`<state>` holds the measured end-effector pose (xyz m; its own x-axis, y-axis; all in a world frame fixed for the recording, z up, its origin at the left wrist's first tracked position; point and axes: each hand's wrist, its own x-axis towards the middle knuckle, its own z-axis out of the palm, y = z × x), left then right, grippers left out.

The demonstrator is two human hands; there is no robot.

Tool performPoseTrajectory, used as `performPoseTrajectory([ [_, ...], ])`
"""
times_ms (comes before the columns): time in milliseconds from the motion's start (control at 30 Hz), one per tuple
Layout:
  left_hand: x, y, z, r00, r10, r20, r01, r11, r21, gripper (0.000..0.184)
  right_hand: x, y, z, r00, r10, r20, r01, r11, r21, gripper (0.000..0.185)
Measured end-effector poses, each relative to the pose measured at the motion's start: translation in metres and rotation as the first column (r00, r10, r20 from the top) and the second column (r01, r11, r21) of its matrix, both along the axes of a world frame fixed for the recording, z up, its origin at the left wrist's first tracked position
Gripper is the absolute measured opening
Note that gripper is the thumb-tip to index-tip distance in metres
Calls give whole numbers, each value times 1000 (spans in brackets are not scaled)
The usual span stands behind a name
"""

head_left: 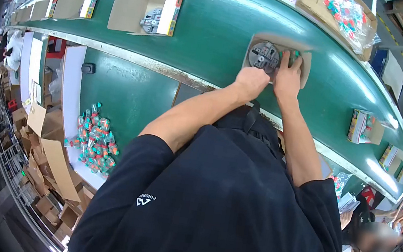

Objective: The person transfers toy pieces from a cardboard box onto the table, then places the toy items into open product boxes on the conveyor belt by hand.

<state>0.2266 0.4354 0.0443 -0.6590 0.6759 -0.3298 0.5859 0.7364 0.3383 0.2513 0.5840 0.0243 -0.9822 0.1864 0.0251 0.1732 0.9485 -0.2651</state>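
Observation:
An open cardboard box [306, 67] stands on the green conveyor belt in front of me. Inside its left half lies a grey round disc-shaped part [264, 56] with dark markings. My left hand [253, 81] is closed at the near left edge of the box, beside the disc; its fingertips are hidden. Reaching into the right half, my right hand [288, 77] has its fingers bent down over a small green-capped bottle [297, 54], which they partly cover.
Farther left on the belt, an open box [128, 8] holds a similar grey part. Another box [358, 126] with green-capped contents sits to the right. Small green-and-red bottles [98, 139] are heaped on the side table. A bag of coloured parts [346, 14] lies beyond the belt. A co-worker [373, 232] is at lower right.

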Motion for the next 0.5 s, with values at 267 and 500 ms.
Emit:
performPoseTrajectory([
  [267,10,4,-16,1000,-9,24,8,999,40,16,-7,15,30,918,-50,394,85,994,-70,76],
  [500,17,17,-31,990,122,66,-138,931,339,19,-3,27,18,856,52,515,-116,989,94,92],
])
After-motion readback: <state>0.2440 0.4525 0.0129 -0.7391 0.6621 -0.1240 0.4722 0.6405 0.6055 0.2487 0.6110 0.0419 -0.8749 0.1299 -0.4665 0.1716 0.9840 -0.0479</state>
